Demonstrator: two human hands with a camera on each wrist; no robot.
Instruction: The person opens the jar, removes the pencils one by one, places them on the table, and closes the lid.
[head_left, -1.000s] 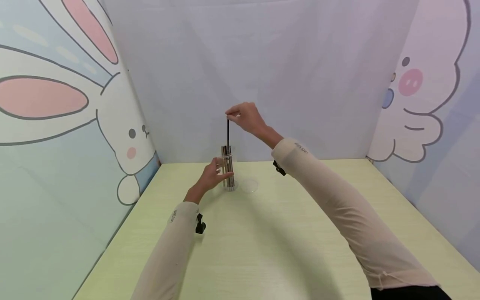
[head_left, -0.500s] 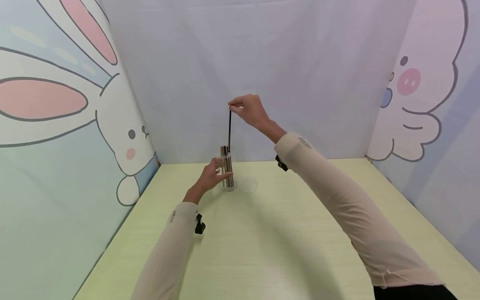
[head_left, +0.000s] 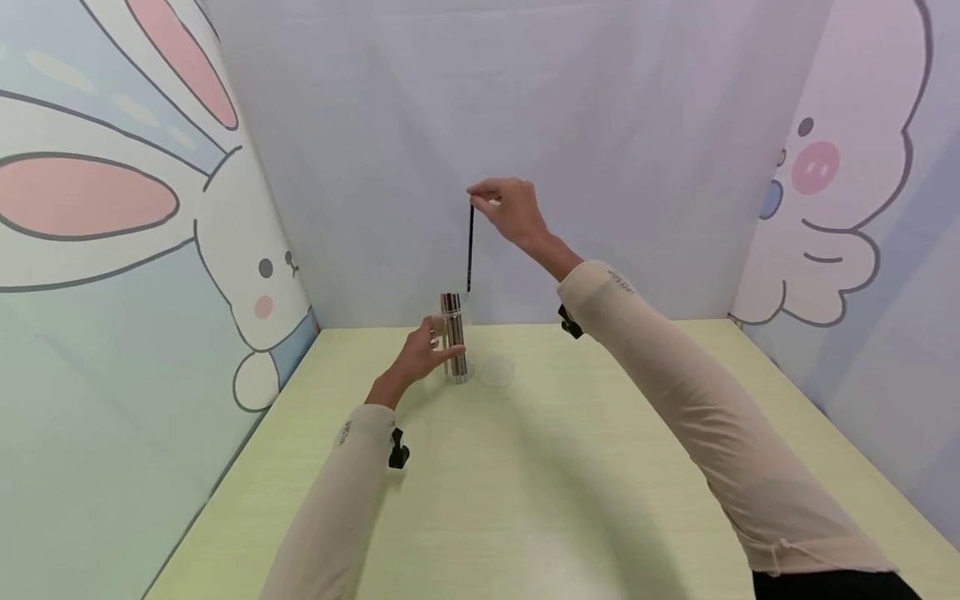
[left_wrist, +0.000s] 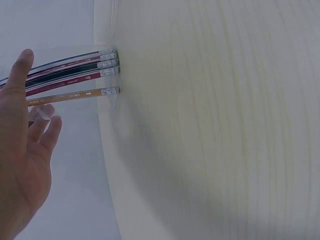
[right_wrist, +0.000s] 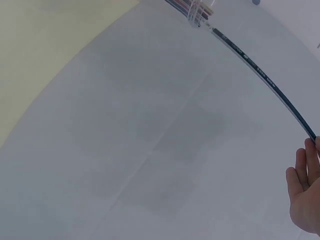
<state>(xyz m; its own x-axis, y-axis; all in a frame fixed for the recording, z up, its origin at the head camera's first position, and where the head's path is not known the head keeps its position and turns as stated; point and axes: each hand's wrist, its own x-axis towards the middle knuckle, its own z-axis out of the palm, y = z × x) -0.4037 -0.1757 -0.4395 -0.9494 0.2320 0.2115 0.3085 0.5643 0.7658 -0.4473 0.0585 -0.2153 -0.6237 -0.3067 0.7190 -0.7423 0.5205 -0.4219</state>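
My left hand (head_left: pixel 422 350) grips a clear cylindrical pencil container (head_left: pixel 468 317) standing at the back of the table, thumb across its front. Several pencils (head_left: pixel 454 329) stand inside it; the left wrist view shows red, dark and yellow pencils (left_wrist: pixel 75 96) with their eraser ends at the base. Above and slightly right of the container, my right hand (head_left: pixel 510 208) pinches a dark pencil (head_left: pixel 470 250) by its upper end. That pencil hangs nearly upright, its silver-tipped lower end close to the container's rim. In the right wrist view the dark pencil (right_wrist: pixel 265 77) appears whole except where fingers cover it.
A clear round lid-like disc (head_left: pixel 496 371) lies on the pale wood table (head_left: pixel 480 500), just right of the container. A plain cloth wall (head_left: pixel 600 167) rises behind the table, and cartoon-printed panels (head_left: pixel 247 208) flank it.
My right hand has risen and shifted a little right, drawing the dark pencil up out of the container. My left hand and the container have stayed put.
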